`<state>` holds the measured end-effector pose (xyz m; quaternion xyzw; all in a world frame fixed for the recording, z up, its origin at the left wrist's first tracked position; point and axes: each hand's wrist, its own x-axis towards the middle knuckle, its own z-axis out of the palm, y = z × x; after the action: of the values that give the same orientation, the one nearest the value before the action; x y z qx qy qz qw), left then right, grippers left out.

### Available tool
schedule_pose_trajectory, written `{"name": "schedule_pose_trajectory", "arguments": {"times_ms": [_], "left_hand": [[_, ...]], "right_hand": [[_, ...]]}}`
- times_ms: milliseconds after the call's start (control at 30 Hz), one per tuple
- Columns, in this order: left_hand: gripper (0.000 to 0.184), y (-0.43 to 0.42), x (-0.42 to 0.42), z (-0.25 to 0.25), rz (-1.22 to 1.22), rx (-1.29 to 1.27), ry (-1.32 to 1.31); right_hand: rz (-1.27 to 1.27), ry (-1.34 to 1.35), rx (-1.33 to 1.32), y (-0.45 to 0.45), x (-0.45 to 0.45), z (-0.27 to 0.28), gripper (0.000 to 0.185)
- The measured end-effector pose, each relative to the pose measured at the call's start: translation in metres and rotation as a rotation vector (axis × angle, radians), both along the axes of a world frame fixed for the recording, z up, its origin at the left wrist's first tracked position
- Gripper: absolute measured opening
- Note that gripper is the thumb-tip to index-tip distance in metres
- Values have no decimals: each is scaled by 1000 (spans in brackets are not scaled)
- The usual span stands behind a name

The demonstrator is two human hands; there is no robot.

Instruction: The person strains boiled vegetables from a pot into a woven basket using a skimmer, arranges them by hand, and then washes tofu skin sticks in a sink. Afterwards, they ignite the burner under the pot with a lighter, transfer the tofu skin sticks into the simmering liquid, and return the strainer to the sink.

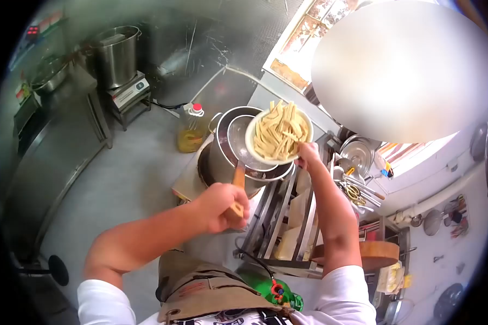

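Observation:
My left hand (223,208) is closed round the wooden handle (239,179) of a round strainer (237,132). The strainer's bowl lies over the mouth of a large metal pot (219,162). My right hand (309,154) grips the rim of a pale bowl (250,142) at its lower right. Pale yellow, flat strips (279,130) heap up in that bowl; their exact kind I cannot tell. The bowl is above the pot's right side and covers part of the strainer and the pot. How deep the strainer sits in the pot is hidden.
An oil jug (191,132) with a red cap stands left of the pot. Scissors (354,192) and utensils lie to the right, near a round wooden board (378,254). A green gas cylinder (255,281) is by my apron. A tall stockpot (115,59) stands at back left.

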<state>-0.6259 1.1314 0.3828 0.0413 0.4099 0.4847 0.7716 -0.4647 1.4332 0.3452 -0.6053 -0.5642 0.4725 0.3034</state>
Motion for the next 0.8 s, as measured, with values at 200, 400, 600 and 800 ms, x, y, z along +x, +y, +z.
{"name": "schedule_pose_trajectory", "arguments": {"times_ms": [200,400,600,800], "left_hand": [[7,23,-46,13,-91,-46,-3],[8,43,-68,29,-163,-102,88],[8,61,-58,49,-197,-139,207],[5,69,-31,67,-238,-189,545]], "right_hand": [[127,-593,182,33,-29,-22,26],[323,-919,522,22,-56,-43,33],[553,-1208,850,33,-38,-50,55],[348,-965,922,48,2,-17,58]]}}
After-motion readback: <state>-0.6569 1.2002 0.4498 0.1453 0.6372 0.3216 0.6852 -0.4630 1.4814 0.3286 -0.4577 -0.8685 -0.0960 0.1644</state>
